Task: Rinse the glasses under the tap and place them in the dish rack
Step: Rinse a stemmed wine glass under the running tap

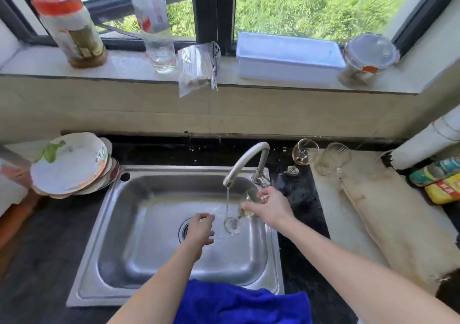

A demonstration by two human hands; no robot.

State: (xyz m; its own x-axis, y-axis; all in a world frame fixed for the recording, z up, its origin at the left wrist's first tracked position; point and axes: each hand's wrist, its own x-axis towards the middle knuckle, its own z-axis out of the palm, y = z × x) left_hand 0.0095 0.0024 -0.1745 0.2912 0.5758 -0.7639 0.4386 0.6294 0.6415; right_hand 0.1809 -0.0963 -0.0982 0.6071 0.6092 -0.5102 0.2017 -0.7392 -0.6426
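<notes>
**Entry: glass at the tap, water running**

- Right hand: fingers and thumb curled round the bowl of a stemmed glass. Firm hold on the bowl, not the stem.
- Glass position: over the sink, right of centre, tilted. The stem slants down and left, with the foot lowest.
- Tap: running. A thin water stream falls just left of the held bowl and passes close by the stem. Whether it strikes the glass cannot be told.
- Left hand: over the sink basin near the drain. Fingers loosely curled, holding nothing, apart from the glass.
- Two more glasses sit on the worktop right of the tap, just beside each other. Both look tipped, but their exact pose is unclear.
- A stack of plates leans at the left of the sink.
- A blue cloth drapes over the front rim of the sink, between the forearms.
- Windowsill: a red-lidded jar, a clear bottle and a white tub.
</notes>
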